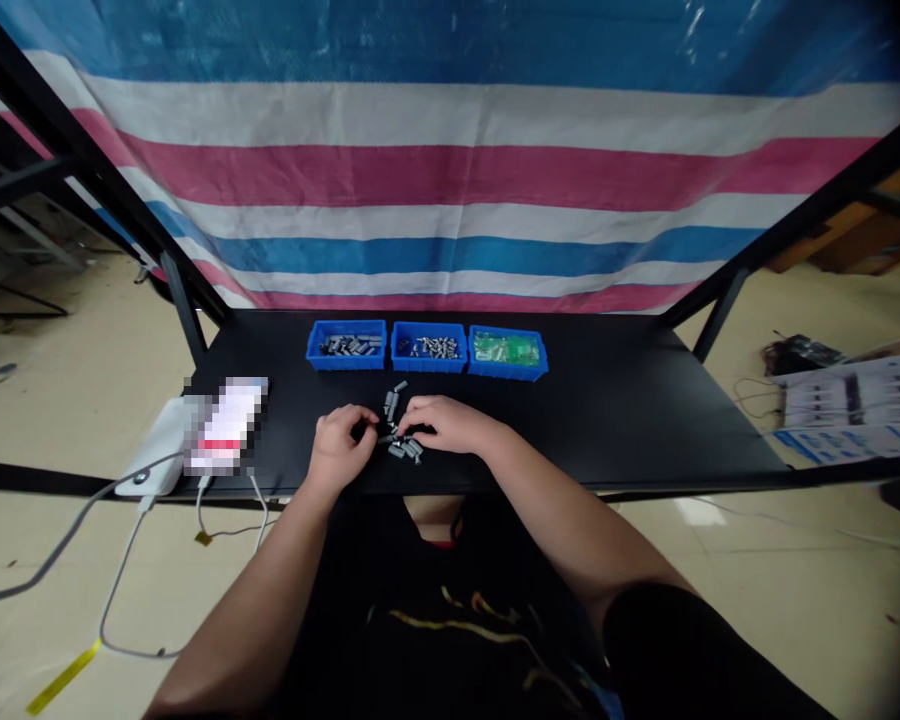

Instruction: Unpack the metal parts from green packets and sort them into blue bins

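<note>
The left hand [341, 442] curls, thumb bent toward forefinger, beside a loose cluster of small grey cylindrical parts [392, 405] on the flat black tabletop [615, 410], while the right hand [446, 424] arches palm-down, fingertips lowered among them, whether either grips one I cannot tell.

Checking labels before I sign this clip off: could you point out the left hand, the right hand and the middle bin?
Left hand [338, 440]: head view, middle of the hand.
Right hand [454, 424]: head view, middle of the hand.
Middle bin [429, 366]: head view, front wall.
</note>
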{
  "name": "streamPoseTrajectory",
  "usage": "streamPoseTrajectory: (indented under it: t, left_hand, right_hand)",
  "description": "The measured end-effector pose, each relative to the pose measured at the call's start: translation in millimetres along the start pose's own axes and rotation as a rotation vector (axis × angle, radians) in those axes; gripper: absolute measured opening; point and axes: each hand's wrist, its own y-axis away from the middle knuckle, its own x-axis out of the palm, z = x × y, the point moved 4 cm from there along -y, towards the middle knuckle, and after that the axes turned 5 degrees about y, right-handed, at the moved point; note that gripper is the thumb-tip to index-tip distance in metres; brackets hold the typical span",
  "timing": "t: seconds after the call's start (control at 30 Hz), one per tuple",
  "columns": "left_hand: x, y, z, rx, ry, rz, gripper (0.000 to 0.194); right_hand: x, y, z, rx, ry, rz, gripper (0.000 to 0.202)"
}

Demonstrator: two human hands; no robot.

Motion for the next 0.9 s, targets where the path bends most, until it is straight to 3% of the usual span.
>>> streamPoseTrajectory:
  t: [0.4, 0.47, 0.57, 0.67, 0.73, 0.8, 0.9]
  left_hand:
    - [-0.7, 0.1, 0.2, 0.019, 0.023, -0.011, 0.013]
    - [-0.5, 0.1, 0.6, 0.017, 0.025, -0.015, 0.013]
    - [-0.2, 0.1, 1.4, 0.017, 0.034, -0.016, 0.012]
    - [0.0, 0.0, 2.0, 0.016, 0.029, -0.013, 0.012]
    - [-0.1, 0.1, 2.3, 0.016, 0.02, -0.016, 0.012]
    - [-0.2, 0.1, 2.5, 0.016, 0.018, -0.02, 0.012]
    - [0.0, 0.0, 2.4, 0.013, 0.021, -0.014, 0.012]
  right_hand:
    - [-12.1, -2.1, -8.5, 0.051, 0.015, -0.007, 0.016]
    - [-20.0, -6.0, -14.9, 0.091, 0.014, -0.124, 0.015]
    - [-41.4, -6.7, -27.0, 0.244, 0.073, -0.453, 0.015]
    - [-58.3, 1.1, -28.6, 0.378, 0.213, -0.636, 0.035]
    - [-61.5, 9.3, -21.2, 0.395, 0.276, -0.651, 0.046]
    - [-56.7, 19.7, -9.0, 0.365, 0.274, -0.626, 0.04]
    - [-28.8, 32.6, 11.9, 0.255, 0.146, -0.379, 0.018]
